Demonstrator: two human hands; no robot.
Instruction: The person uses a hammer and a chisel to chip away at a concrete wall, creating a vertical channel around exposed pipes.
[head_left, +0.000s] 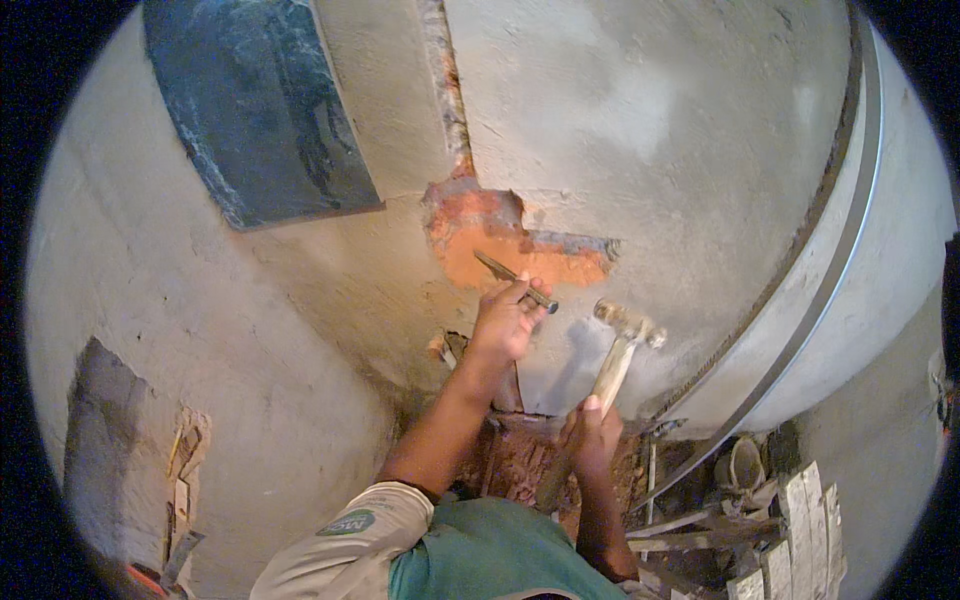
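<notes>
My left hand (510, 319) is closed around a metal chisel (495, 265), its tip against or just over the exposed orange brick (480, 244) in a broken-out patch of the plastered wall (600, 150). The chisel's struck end points down to the right. In my right hand (594, 431) is the wooden handle of a hammer (630, 322). The hammer's head is to the right of the chisel's struck end, apart from it. A narrow chased groove (453, 97) runs up the wall from the patch.
A dark panel or opening (270, 112) lies at the upper left of the wall. A long pale strip (832, 277) curves down the right side. Wooden boards (806, 525) and a bucket (744, 463) stand at the lower right. Rubble (517, 450) lies below the wall.
</notes>
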